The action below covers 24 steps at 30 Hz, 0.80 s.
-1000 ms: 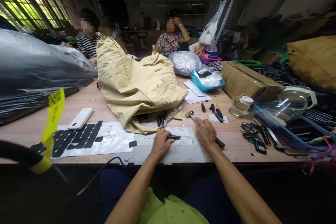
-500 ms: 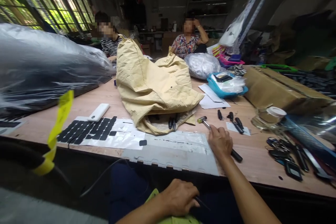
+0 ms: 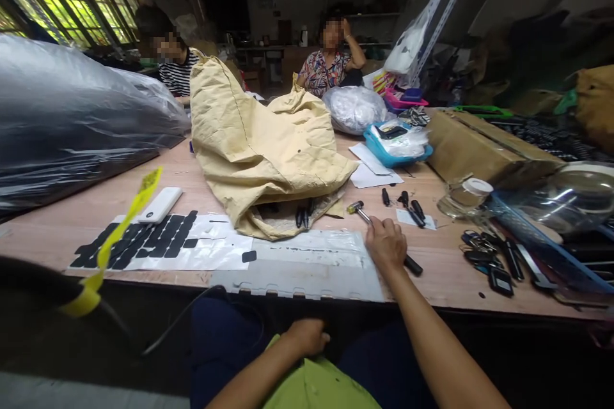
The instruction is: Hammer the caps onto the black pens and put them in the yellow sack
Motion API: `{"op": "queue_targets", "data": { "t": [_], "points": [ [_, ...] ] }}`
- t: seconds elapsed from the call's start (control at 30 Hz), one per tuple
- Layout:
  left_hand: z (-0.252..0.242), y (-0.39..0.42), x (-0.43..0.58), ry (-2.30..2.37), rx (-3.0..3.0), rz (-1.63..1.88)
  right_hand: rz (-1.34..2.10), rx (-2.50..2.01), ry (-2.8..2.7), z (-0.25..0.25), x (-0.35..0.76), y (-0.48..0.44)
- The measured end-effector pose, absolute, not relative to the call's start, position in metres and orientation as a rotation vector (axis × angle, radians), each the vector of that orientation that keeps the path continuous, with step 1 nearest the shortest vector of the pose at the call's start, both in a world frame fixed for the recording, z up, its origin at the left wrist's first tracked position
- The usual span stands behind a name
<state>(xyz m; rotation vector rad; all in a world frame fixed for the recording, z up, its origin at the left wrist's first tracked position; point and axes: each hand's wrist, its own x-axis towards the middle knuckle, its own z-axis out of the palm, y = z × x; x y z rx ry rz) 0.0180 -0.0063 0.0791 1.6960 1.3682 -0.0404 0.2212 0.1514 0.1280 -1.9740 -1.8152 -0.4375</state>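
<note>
My right hand (image 3: 386, 245) is wrapped round the handle of a small hammer (image 3: 355, 207), which lies on the table at the right edge of a grey board (image 3: 307, 275). The hammer's head points up and left, and its black grip end shows beyond my hand. Below the table edge, over my lap, my left hand (image 3: 309, 337) is closed; what it holds, if anything, is hidden. A beige cloth bag (image 3: 273, 147) stands behind the board with black pieces in its mouth. Black strips (image 3: 177, 236) lie on white sheets at the left.
A white power bank (image 3: 162, 204), a blue basket (image 3: 400, 153), a cardboard box (image 3: 472, 147), a glass jar (image 3: 460, 201) and keys (image 3: 480, 249) are on the table. A large plastic-wrapped bundle (image 3: 77, 121) fills the left. Two people sit across the table.
The view has shifted right, so the table items appear further left. My left hand has drawn back toward my body, and the thin dark item by its fingers no longer shows. My right hand stays on the hammer.
</note>
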Motion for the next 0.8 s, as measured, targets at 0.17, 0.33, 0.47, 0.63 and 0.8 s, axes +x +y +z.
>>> {"op": "queue_targets", "data": {
  "t": [0.17,0.33,0.47,0.63,0.8],
  "points": [
    [0.152,0.003,0.022,0.932,1.792,0.032,-0.456,-1.979,-1.819,0.126,0.221,0.151],
    [0.208,0.068,0.002,1.207,1.638,0.655,-0.473,-1.982,-1.818,0.123,0.221,0.153],
    [0.214,0.127,-0.019,2.015,1.612,0.843,-0.463,-1.985,-1.829,0.125,0.219,0.154],
    [0.203,0.153,-0.022,2.248,1.589,0.456,-0.416,-2.023,-1.847,0.131,0.216,0.152],
    [0.191,0.145,-0.032,2.261,1.651,0.54,-0.358,-2.054,-1.852,0.136,0.213,0.15]
  ]
}}
